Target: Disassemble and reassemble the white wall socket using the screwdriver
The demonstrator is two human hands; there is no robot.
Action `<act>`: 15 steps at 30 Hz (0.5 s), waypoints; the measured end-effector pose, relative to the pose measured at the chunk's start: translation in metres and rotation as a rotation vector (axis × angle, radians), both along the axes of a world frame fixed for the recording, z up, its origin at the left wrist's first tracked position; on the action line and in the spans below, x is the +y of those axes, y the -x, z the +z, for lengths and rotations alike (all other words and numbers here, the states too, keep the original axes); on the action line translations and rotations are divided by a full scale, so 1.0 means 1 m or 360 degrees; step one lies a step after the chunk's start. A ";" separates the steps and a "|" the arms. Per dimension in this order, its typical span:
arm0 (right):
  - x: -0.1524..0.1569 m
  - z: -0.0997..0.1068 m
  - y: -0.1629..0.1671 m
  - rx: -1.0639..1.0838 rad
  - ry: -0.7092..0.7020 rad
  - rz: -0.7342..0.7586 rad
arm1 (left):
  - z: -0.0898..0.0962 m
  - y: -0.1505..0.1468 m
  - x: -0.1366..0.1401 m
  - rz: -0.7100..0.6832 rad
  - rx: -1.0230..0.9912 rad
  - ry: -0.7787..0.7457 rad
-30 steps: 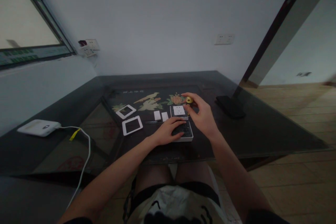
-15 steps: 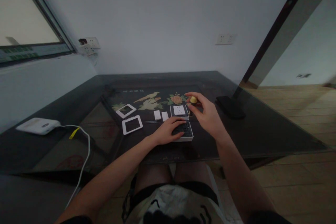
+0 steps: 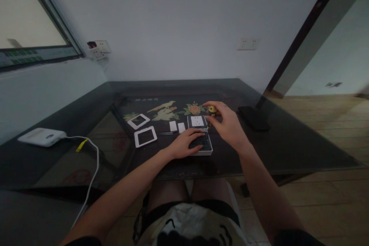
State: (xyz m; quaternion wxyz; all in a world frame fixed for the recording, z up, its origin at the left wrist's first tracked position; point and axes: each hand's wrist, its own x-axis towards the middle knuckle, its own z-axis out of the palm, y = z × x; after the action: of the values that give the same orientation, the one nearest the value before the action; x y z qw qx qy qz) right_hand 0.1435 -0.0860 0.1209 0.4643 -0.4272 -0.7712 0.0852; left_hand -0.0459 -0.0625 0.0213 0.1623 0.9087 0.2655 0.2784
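Observation:
My left hand [image 3: 186, 143] lies over a white-rimmed square box with a dark inside [image 3: 206, 149], its fingers spread on top. Just behind it is a wall socket [image 3: 197, 121] with a white face and dark surround. To the right of the socket, my right hand [image 3: 223, 121] curls its thumb and fingers round a yellow-and-black screwdriver [image 3: 212, 109]; only its rounded handle shows clearly. Two small white rectangular pieces, one at the left [image 3: 173, 126] and one at the right [image 3: 181, 127], lie by the socket. Further left rest two white frames, a rear one [image 3: 133, 125] and a front one [image 3: 156, 133].
The dark glass-topped table [image 3: 276, 150] has a bird-and-flower picture. A black flat case [image 3: 253, 118] lies right of my right hand. At far left is a white device [image 3: 42, 137], with a white cable [image 3: 97, 161] running over the front edge. Sockets [image 3: 248, 44] are on the wall.
The screwdriver handle looks turned between my right fingers, showing more yellow with dark spots. My left hand has stayed in place on the box.

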 end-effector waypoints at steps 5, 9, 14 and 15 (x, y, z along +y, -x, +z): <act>-0.005 0.006 -0.002 -0.0032 0.0106 0.0211 | -0.001 0.001 0.001 -0.0019 -0.0005 -0.0014; -0.001 -0.003 0.007 -0.0005 -0.0043 -0.0150 | -0.002 0.001 0.001 -0.0009 0.0000 -0.0025; 0.000 -0.001 0.005 0.0048 -0.0001 0.0012 | -0.001 0.000 0.001 -0.0007 0.0005 -0.0003; -0.001 0.001 0.004 0.0050 0.0048 0.0123 | -0.001 0.000 0.001 -0.0012 0.0001 -0.0004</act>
State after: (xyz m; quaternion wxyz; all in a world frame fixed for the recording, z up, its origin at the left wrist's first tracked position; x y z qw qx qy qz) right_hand 0.1397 -0.0868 0.1215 0.4663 -0.4026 -0.7783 0.1215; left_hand -0.0463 -0.0619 0.0205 0.1623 0.9099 0.2618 0.2779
